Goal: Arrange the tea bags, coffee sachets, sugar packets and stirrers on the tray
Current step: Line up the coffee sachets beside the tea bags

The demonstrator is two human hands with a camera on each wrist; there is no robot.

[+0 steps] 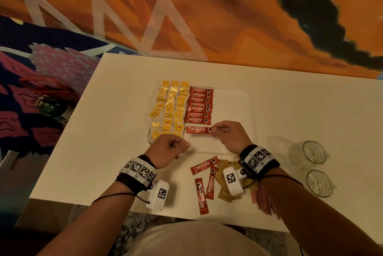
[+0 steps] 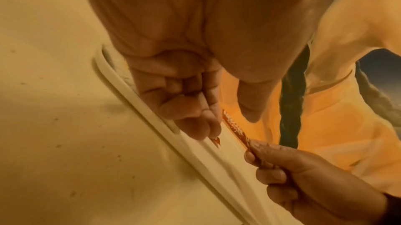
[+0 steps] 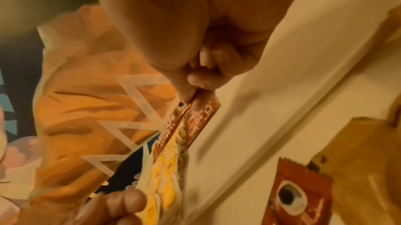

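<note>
I see the white table [image 1: 103, 131] carrying a white tray [image 1: 234, 110] near its middle. On the tray's left part lie the yellow tea bags [image 1: 170, 108] in three columns, and just right of them a column of red coffee sachets [image 1: 200, 105], stacked one below another. My right hand [image 1: 228, 134] pinches the right end of one more coffee sachet [image 1: 199, 129] between thumb and forefinger, holding it level just below that column; from the right wrist view it hangs a little above the tray floor. My left hand [image 1: 167, 150] sits at the tray's near left corner, fingers curled into a loose fist with nothing that I can see in it. On the table nearer to me lie three loose sachets [image 1: 204, 181], beside them a heap of brown sugar packets [image 1: 222, 181] partly hidden under my right wrist, and a bundle of red stirrers [image 1: 263, 199]. Two clear glasses [image 1: 313, 164] stand at the right, well apart from the tray.
</note>
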